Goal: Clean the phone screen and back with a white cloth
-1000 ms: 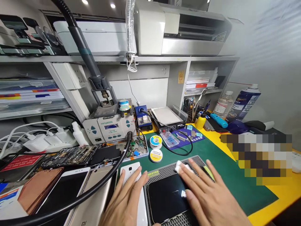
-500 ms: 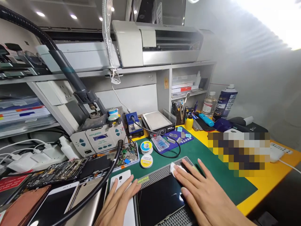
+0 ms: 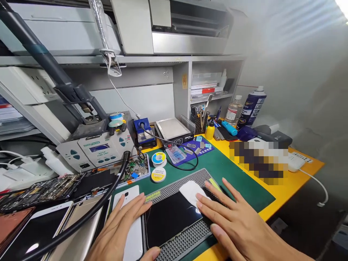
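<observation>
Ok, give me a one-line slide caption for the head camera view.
Right hand presses a white cloth onto a black glass screen on a grey perforated mat; left hand rests on a white phone.

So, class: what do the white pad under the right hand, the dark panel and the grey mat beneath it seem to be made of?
White pad: looks like soft cloth or paper, matte and limp, under the right hand's fingertips.
Dark panel: probably glass, glossy black with faint reflections.
Grey mat: likely rubber or silicone, dull, with a fine grid texture.
Left hand lies flat on a white phone, seemingly smooth plastic.

A soldering station (image 3: 95, 148) sits behind two solder spools (image 3: 158, 166), with a spray can (image 3: 251, 107) far right.
</observation>
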Demonstrator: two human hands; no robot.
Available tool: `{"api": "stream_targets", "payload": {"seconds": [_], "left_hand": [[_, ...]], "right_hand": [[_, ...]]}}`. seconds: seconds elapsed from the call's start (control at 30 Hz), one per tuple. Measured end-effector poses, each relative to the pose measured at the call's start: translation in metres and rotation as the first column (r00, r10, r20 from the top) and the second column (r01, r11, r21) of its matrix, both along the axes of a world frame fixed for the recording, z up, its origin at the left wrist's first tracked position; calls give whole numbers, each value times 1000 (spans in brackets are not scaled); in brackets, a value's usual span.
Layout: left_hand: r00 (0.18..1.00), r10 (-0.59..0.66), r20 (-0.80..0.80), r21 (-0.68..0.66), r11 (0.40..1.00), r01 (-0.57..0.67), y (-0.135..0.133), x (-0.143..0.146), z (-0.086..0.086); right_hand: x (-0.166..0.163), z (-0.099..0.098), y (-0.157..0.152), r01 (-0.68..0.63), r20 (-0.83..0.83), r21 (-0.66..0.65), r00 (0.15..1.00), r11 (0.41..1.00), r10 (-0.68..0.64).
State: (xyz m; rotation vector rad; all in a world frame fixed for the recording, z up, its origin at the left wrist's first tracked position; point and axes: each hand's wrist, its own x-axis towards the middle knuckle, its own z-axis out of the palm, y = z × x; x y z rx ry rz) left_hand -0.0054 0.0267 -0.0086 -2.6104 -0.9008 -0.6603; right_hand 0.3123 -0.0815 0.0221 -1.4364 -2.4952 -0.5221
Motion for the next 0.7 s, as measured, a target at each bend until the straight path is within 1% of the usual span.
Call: {"api": "stream_targets", "payload": {"seconds": [0.1,0.13,0.17,0.23,0.3,0.37,0.43,0.5,0.57,0.63,0.7], "left_hand": [[1000,6,8,13,1000,-6,-2,2,5],[1000,3,7,18,1000,-3,-2,2,6],[1000,-2,9,21,1000,2,-3,2,6],[1000,-10,16,24,1000,9,-2,0,5],[1000,-13,25,10,1000,13,-1,-3,2],[999,-25,39,4,1000,25,2,-6,-1],[999,-32,40,5,999,32,3,-7,-1],[999,-34,42,12,999,34,2,-5,0],[999,-34,42,3,999,34,0,-3,3],[998,-29,56,-38,999,31,-1,-1,5],[996,-18,87,-114,993,28,-1,0,3]], "right_hand": [[-14,3,14,9,-59,-86,998,996,-14],[-22,1,18,-6,-81,-81,997,997,-1],[-31,-3,20,-30,-103,-43,994,999,26],[-50,-15,22,-96,-121,95,987,991,107],[-66,-29,22,-142,-108,231,979,962,171],[-71,-39,20,-161,-88,299,977,940,195],[-62,-41,15,-154,-84,296,979,943,186],[-43,-34,6,-104,-85,230,988,967,127],[-21,-24,-4,-30,-70,146,997,989,40],[-4,-18,-10,-16,-76,85,997,996,23],[5,-17,-13,-29,-137,45,990,999,35]]}}
